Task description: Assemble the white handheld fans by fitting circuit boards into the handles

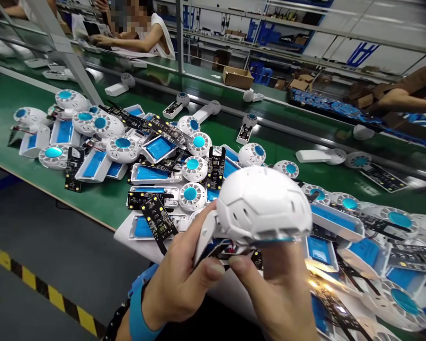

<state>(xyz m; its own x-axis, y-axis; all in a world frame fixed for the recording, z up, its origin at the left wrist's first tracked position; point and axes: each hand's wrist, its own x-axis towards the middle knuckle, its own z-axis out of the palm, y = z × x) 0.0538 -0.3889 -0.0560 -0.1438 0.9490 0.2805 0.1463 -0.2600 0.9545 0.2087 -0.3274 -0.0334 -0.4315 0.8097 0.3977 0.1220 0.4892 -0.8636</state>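
A white handheld fan (264, 203) with a round vented head is raised close to me, handle piece folded down at its left. My left hand (184, 279) is closed around the handle side, thumb at the opened part where wires and a dark board show. With its thumb at the fan's neck, my right hand (280, 284) grips it from below; its other fingers are mostly hidden behind the head. Beside my left hand lies a black circuit board (158, 222) with yellow LEDs. To the right, a lit circuit board (332, 298) glows among more opened fans.
Opened fans with blue batteries (151, 174) crowd the green bench (102, 208). Behind them, a conveyor belt (280, 137) carries spaced-out fan parts. Across it, one person (152, 35) sits, and another person's arm (408, 94) reaches by blue parts (326, 106). A metal post (62, 52) slants at left.
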